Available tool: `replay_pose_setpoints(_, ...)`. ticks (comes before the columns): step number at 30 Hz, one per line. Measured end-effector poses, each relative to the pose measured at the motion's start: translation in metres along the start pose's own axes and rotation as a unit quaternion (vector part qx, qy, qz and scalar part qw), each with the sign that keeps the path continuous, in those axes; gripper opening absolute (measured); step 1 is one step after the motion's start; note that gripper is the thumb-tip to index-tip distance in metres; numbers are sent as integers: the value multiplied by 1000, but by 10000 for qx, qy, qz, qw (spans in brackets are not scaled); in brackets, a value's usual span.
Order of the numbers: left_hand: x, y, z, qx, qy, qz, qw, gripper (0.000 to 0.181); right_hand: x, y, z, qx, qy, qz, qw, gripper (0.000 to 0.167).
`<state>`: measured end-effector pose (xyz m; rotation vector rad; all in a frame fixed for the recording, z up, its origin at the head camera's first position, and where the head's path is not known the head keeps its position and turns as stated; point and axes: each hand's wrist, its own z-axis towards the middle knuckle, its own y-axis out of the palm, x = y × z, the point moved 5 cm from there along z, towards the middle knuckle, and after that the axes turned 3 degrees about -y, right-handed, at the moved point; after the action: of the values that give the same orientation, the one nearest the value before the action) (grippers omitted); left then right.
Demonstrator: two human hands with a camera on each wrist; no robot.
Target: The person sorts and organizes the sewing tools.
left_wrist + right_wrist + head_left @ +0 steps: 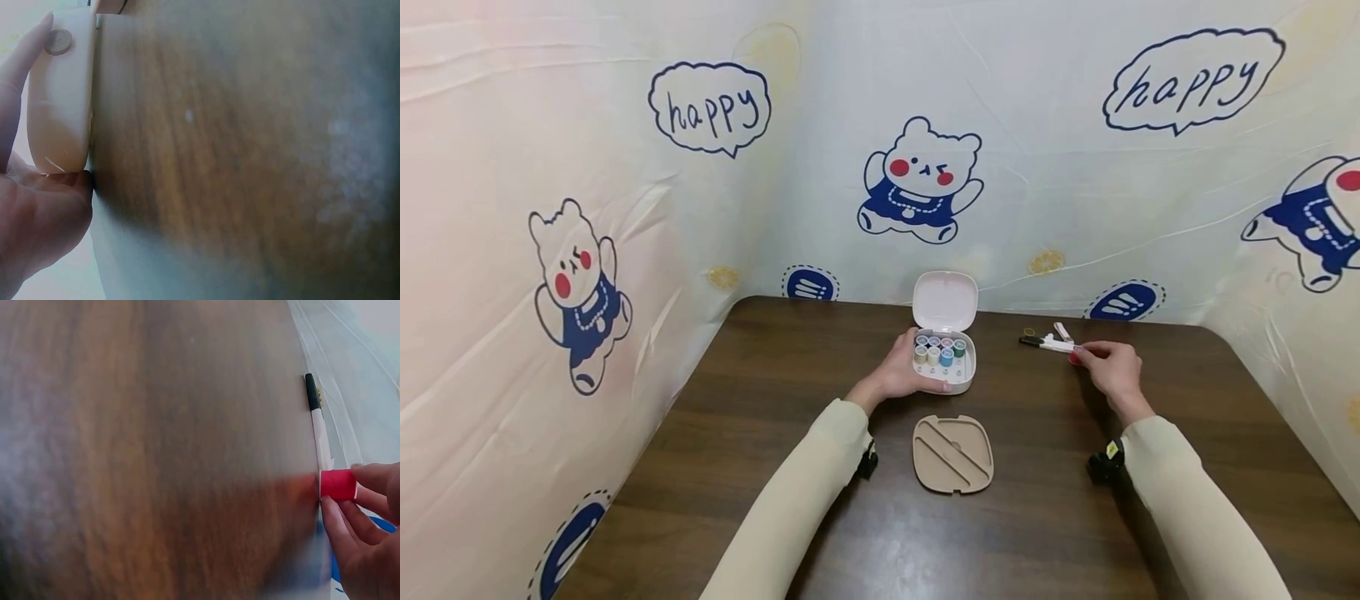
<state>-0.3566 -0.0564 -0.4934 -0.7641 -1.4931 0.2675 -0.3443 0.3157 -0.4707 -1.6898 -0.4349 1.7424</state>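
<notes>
Nearest, on the brown table (pixel 1052 500), lay a tan tray (pixel 952 454) with slanting grooves. Beyond it, the left hand (pixel 908 368) gripped the left side of an open white box (pixel 961 389), thumb along its near wall. Inside, thread spools (pixel 933 356) stood in rows, with small bare pegs (pixel 946 372) nearer. Off to the right, well apart from the box, the right hand (pixel 1112 371) pinched a red spool (pixel 338 485) between thumb and fingers; whether it touched the table I couldn't tell. It looked light and stiff, likely to roll if dropped, and best held by its ends. Just to its left lay a black-and-white tool (pixel 1056 344). The tabletop had a dull sheen, perhaps slippery for small things. Farthest, behind the box's raised lid (pixel 946 302), hung pale cloth (pixel 820 208) printed with cartoon bears (pixel 917 196).
</notes>
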Motion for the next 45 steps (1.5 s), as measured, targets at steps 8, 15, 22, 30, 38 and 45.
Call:
replay_pose_setpoints(8,-8,1,8,-27,-21,-59,10000,132,-3,7,-2,-530,356,597,9962,41)
replay_pose_setpoints(15,-6,1,5,-65,-70,-23,10000,129,-7,18,-7,-844,436,1227,9879,42)
replay_pose_setpoints(22,5,-1,-6,-43,16,-45,10000,127,-13,33,-10,-1113,210,1884,9755,43)
replay_pose_setpoints(30,3,-1,-4,-28,-41,56,10000,124,-31,47,-13,-1335,-5,2452,9602,44)
replay_pose_setpoints(38,-3,1,1,-60,-98,13,9999,128,-55,55,-21,-1567,-244,2458,9563,40)
replay_pose_setpoints(45,-8,2,6,-50,-92,-13,9999,128,-67,70,-22,-1686,-391,2599,9500,38)
